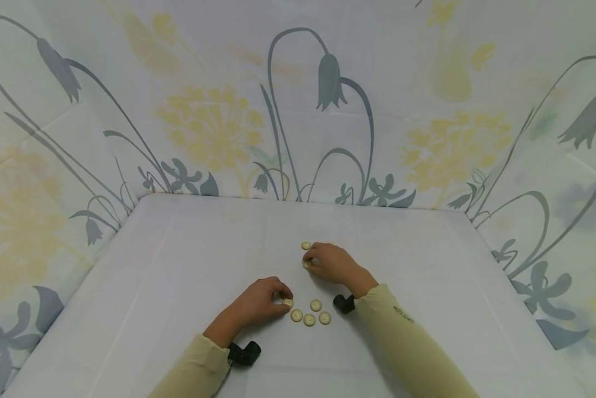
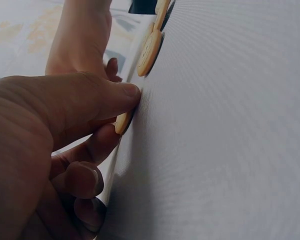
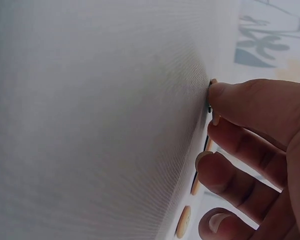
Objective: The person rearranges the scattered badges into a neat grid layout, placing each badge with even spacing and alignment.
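Round cream-coloured buttons lie on the white tabletop. My left hand (image 1: 263, 300) pinches one button (image 1: 288, 303) by its edges between thumb and fingers, low at the cloth; in the left wrist view that button (image 2: 123, 123) is partly covered by the thumb. Farther back, my right hand (image 1: 333, 263) pinches another button (image 1: 306, 265) between thumb and index finger. The right wrist view shows this button (image 3: 216, 119) mostly hidden by the thumb, with the other fingers loosely bent below. Just beyond the right fingertips lies a separate button (image 1: 305, 245).
Several buttons (image 1: 309, 319) lie in a small cluster to the right of the left hand. White cloth covers the table (image 1: 178, 265). Floral fabric (image 1: 298, 110) hangs behind it and at both sides. Black wrist devices (image 1: 248, 354) sit at both cuffs.
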The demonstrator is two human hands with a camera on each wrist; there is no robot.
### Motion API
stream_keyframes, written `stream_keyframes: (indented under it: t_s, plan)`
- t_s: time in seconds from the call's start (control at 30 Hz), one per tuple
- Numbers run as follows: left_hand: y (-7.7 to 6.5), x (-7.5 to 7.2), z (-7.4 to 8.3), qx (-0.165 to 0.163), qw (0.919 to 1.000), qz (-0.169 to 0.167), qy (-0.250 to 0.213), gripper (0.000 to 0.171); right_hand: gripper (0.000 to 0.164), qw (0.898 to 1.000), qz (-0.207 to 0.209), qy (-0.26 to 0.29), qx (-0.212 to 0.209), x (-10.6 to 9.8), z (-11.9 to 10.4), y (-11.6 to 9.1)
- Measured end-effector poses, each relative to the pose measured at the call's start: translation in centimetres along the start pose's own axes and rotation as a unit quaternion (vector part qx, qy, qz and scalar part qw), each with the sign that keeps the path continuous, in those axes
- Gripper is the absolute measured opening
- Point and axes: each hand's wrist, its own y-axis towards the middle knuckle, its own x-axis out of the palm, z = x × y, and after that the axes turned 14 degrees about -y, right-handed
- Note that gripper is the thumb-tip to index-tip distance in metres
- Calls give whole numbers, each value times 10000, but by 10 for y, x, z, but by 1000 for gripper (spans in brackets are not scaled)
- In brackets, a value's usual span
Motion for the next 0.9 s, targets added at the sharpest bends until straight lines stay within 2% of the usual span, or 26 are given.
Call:
stream_keyframes:
  t_s: [0.47,0.9]
  plan:
    - [0,-1,2,11,10000,-6,-30,16,18,9999,25,-77,100,-1,2,11]
    - [1,0,0,-2,10000,8,13,16,19,9995,-154,-15,264,-7,0,14]
